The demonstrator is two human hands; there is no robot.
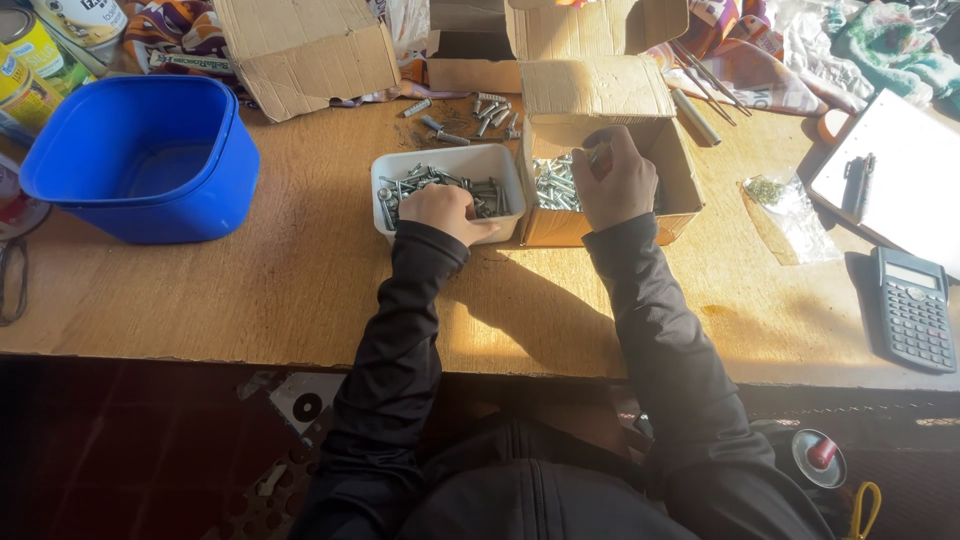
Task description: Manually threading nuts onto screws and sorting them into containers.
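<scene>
The left hand (447, 211) is seen resting in the near edge of a white tub (447, 160) of screws (480, 190), fingers curled over them; whether any are gripped cannot be told. The right hand (612, 180) is reached into an open carton (680, 180) just right of the tub, touching it, with more screws (553, 185) inside; its fingers are bent down, and a hold cannot be told. The carton's flap (590, 88) is folded back. Loose screws (470, 115) are scattered behind the tub. A blue bin (190, 200) is set well apart to the left, bare table (300, 280) between. To the right, a plastic bag (790, 205) lies near the carton, a calculator (912, 310) by the table's right edge, a clipboard (900, 190) behind it. Open tabletop is left along the near edge
</scene>
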